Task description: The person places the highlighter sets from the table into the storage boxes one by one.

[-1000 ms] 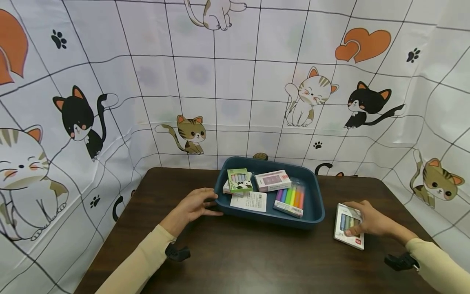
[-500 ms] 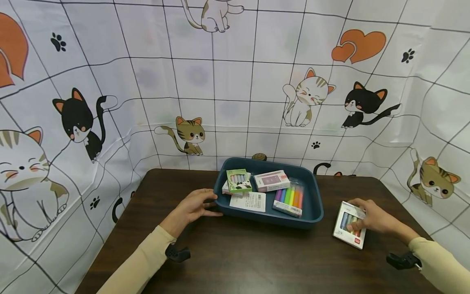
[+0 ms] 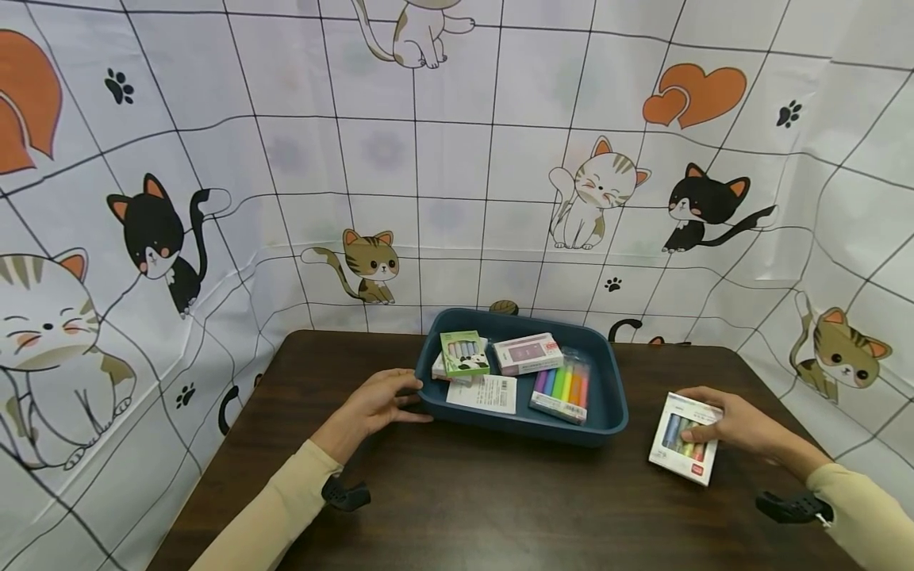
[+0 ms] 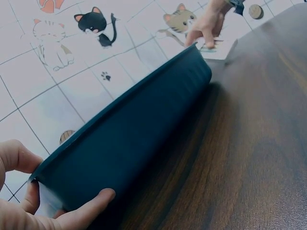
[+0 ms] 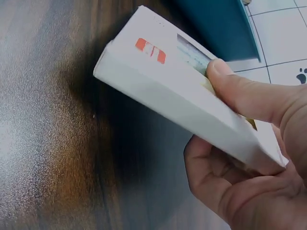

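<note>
A dark blue plastic bin (image 3: 493, 424) stands on the table. My left hand (image 3: 374, 404) grips its left front corner; in the left wrist view, fingers are at the rim and the thumb (image 4: 91, 208) lies against the long wall. To the right of the bin, my right hand (image 3: 731, 424) holds a flat white box (image 3: 681, 464) whose window shows coloured sticks. The thumb (image 5: 225, 79) presses on the window while curled fingers (image 5: 206, 167) go underneath. In the right wrist view the box is tilted above the table, its shadow below.
Inside the bin lie a green box (image 3: 464, 353), a pink and white box (image 3: 528, 354), a white card-like pack (image 3: 485, 394) and a clear pack of rainbow-coloured markers (image 3: 562, 390). The brown wooden table (image 3: 457, 507) ends against a cat-print curtain (image 3: 457, 159).
My right hand has taken a fuller grip on the white box, now with fingers under its right edge, and the box has tilted and shifted slightly. My left hand stays on the bin.
</note>
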`<state>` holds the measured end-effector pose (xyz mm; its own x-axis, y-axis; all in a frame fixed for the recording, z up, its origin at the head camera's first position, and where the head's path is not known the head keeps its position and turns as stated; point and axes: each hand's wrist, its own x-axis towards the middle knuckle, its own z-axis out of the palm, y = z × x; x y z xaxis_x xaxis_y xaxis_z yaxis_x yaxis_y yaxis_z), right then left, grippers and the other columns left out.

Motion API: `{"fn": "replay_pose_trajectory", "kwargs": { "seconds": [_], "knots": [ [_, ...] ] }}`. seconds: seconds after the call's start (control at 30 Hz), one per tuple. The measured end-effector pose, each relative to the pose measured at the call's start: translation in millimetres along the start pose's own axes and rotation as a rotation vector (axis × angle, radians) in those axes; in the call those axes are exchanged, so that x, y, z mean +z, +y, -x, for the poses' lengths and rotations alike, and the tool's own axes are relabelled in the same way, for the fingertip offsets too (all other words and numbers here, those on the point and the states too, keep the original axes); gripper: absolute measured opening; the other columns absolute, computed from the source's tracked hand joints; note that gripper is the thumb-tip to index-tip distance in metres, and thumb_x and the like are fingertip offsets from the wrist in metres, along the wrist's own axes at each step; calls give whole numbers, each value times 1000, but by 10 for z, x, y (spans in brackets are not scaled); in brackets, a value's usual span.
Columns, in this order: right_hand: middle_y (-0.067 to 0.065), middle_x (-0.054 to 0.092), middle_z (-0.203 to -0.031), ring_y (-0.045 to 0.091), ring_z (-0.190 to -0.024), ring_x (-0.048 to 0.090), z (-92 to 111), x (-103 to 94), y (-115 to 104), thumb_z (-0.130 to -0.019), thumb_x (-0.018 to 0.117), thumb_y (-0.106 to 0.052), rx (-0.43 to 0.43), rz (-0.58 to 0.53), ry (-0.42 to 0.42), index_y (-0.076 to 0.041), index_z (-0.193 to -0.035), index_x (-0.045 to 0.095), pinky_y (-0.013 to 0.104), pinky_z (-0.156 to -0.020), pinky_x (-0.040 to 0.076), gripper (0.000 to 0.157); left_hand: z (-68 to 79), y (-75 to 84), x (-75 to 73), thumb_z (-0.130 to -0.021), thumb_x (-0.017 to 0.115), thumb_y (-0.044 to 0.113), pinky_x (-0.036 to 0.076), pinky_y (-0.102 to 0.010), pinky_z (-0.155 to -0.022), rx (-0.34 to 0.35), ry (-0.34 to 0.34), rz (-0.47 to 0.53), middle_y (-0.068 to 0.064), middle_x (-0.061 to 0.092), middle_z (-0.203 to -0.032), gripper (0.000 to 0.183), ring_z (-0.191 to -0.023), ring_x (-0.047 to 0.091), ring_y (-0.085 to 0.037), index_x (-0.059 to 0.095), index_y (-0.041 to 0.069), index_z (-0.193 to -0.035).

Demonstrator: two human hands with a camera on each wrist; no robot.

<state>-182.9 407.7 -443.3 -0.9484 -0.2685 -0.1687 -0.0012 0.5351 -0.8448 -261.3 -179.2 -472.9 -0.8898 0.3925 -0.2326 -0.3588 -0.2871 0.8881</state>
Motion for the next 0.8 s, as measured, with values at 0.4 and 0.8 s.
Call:
{"fn": "replay_pose_trajectory", "kwargs": {
  "seconds": [0.4,0.8],
  "knots": [
    [25,62,-115,39,-96,67,86,-88,-64,-96,71,-7,21,-172,-61,-13,-156,43,55,-74,58,67,22,13,26,-99,53,-3,53,-63,-86,-3,9,7,-31,36,-145,45,-129,43,-48,40,-16,-141],
    [21,64,-110,35,-90,70,119,-362,-373,-100,63,-3,-55,-232,17,-33,-150,50,53,-71,59,60,19,15,18,-99,52,-4,52,-64,-85,1,12,9,-32,36,-145,44,-127,44,-47,41,-16,-140]
  ]
}}
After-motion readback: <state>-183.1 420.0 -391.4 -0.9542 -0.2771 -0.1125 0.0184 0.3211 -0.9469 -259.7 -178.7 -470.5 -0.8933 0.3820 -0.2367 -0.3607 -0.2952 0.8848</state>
